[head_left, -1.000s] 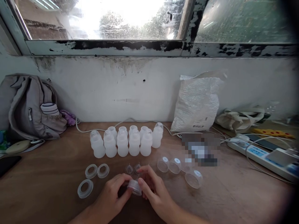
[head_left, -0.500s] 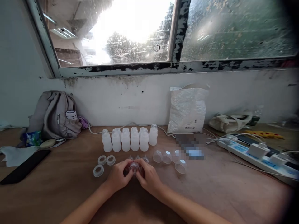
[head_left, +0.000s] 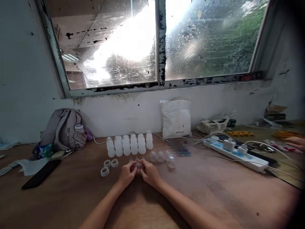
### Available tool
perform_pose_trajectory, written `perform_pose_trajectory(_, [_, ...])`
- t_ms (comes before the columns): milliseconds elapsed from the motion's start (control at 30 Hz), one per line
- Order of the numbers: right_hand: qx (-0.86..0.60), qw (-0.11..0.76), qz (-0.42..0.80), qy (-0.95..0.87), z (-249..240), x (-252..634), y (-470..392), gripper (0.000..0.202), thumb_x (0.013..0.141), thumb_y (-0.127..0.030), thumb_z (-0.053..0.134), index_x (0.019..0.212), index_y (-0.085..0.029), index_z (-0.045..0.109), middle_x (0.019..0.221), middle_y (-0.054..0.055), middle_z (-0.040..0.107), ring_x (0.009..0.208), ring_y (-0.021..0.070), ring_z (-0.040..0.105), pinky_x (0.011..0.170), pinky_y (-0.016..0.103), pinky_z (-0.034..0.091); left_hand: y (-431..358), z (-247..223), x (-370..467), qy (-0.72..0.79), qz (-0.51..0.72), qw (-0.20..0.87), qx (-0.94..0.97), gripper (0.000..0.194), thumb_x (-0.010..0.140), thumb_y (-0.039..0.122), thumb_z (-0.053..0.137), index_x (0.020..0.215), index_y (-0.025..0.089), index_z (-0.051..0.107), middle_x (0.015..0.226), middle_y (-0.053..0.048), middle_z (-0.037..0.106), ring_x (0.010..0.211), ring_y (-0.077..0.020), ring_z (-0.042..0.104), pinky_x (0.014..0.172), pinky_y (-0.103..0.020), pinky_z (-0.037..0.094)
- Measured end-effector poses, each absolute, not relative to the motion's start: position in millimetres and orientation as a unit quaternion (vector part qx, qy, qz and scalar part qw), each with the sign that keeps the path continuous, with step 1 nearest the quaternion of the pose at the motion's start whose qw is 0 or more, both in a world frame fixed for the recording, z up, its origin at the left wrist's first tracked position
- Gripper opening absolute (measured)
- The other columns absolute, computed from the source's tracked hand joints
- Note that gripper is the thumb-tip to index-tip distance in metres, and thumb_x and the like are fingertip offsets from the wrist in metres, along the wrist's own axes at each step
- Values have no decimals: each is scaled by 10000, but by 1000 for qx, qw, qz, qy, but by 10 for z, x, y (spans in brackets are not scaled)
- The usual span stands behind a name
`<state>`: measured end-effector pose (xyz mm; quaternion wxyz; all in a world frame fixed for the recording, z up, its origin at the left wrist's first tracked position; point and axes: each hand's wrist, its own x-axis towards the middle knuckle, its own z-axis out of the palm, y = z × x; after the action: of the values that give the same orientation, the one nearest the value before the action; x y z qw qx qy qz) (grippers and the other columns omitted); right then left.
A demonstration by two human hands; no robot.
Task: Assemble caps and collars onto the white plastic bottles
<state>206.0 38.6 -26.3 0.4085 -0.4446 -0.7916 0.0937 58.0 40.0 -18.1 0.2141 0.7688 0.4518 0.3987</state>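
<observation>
My left hand [head_left: 127,173] and my right hand [head_left: 150,173] meet over the table, fingertips closed on a small clear baby bottle nipple [head_left: 138,166]. The fingers cover much of it, so I cannot tell whether a collar ring is around it. Right behind my fingertips stand a few more clear nipples [head_left: 137,158], tips up. To the left lie three whitish collar rings [head_left: 105,171]. Several clear dome caps [head_left: 160,156] sit to the right, one nearer to me [head_left: 171,163]. Farther back, frosted baby bottles [head_left: 126,146] stand upright in a row.
A white plastic bag [head_left: 176,119] leans against the wall. On the right is a power strip [head_left: 235,156] with plugs and cables; beyond it shows another person's hand [head_left: 295,143]. A backpack [head_left: 63,130] and a black phone-like slab [head_left: 41,174] are at left.
The camera view has tilted up and turned right, bringing another person's hand into view at the right edge. Both my hands still grip the nipple in about the same place.
</observation>
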Motion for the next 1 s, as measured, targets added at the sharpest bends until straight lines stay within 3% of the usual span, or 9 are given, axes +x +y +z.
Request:
perform_pose_trajectory(367, [-429, 443, 198, -762, -265, 2066, 359, 131, 735, -168, 447, 820, -167, 546, 626, -5, 554, 558, 113, 488, 540, 209, 366, 218, -133, 570, 453, 397, 174, 779, 190, 796, 250, 426, 889, 177, 575, 799, -33, 651, 681, -150, 586, 612, -226, 430])
perform_pose_trajectory(733, [-424, 441, 230, -757, -212, 2046, 344, 80, 691, -148, 462, 615, -165, 445, 559, -26, 494, 517, 94, 439, 495, 197, 315, 228, -183, 576, 470, 378, 141, 785, 167, 777, 249, 448, 806, 168, 590, 667, -27, 639, 601, -144, 584, 581, -221, 416])
perform_pose_trajectory(1000, [-389, 451, 263, -759, -234, 2058, 362, 86, 720, -153, 449, 778, -157, 511, 593, -34, 489, 521, 84, 418, 494, 185, 330, 247, -164, 582, 461, 417, 181, 762, 167, 781, 245, 435, 823, 163, 574, 706, -20, 636, 609, -127, 578, 586, -208, 419])
